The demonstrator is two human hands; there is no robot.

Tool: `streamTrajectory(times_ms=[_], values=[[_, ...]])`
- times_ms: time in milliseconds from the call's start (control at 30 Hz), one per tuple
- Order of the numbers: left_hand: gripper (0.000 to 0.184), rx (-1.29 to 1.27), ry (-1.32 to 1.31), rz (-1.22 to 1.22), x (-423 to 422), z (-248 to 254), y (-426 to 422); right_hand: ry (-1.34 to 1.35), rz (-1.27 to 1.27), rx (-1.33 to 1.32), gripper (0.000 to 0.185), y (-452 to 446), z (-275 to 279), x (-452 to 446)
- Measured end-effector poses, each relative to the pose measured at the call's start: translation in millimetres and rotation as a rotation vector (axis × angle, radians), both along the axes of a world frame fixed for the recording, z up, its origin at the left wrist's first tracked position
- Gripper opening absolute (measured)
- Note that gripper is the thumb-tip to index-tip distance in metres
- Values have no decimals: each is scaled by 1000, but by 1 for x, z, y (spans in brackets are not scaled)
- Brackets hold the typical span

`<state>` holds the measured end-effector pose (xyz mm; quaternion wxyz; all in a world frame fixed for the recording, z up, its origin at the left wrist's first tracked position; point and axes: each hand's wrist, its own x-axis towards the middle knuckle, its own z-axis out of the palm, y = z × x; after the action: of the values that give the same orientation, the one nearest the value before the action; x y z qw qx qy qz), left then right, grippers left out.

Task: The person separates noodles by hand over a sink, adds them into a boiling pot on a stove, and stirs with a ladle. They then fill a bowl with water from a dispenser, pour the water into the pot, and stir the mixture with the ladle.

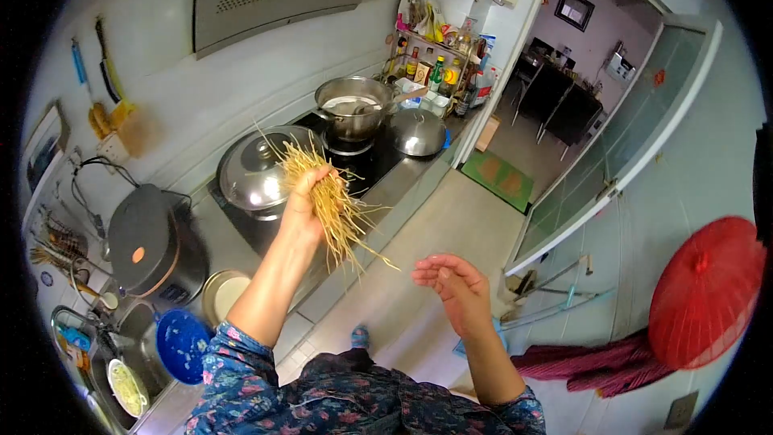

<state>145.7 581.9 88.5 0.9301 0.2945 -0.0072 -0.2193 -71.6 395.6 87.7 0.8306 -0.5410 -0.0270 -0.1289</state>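
A bundle of thin yellow-brown dried stalks [336, 211] is gripped in my left hand [306, 201], raised in front of the stove, with loose ends sticking out on both sides. My right hand [457, 290] is held up to the right of the bundle, apart from it, fingers slightly curled and nothing in them. Behind the bundle lies a large domed metal lid [251, 181] on the stove. A steel pot [352, 117] with pale contents stands on the back burner, and a smaller lidded pan [418, 133] is beside it.
At the left are a dark rice cooker [145, 246], a cream bowl [221, 296], a blue colander [181, 346] and a sink holding a white bowl of pale shreds [127, 387]. Bottles [436, 75] fill a rack behind. An open glass door [616, 141] and red parasol [704, 294] are right.
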Motion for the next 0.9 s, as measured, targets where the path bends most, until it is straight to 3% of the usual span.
streamTrajectory(times_ms=[233,367,567,800,900], values=[[26,34,4,100,125,10,-68,119,10,4,23,-80,-15,106],[28,32,-28,167,191,5,-92,148,11,-122,20,-129,-11,179],[18,120,-30,436,262,21,-129,-138,-131,-857,17,-217,0,292],[17,154,-5,647,344,16,-159,-402,-14,-1081,24,-276,24,426],[17,141,34,723,371,8,-166,-534,-116,-1425,33,-280,12,479]])
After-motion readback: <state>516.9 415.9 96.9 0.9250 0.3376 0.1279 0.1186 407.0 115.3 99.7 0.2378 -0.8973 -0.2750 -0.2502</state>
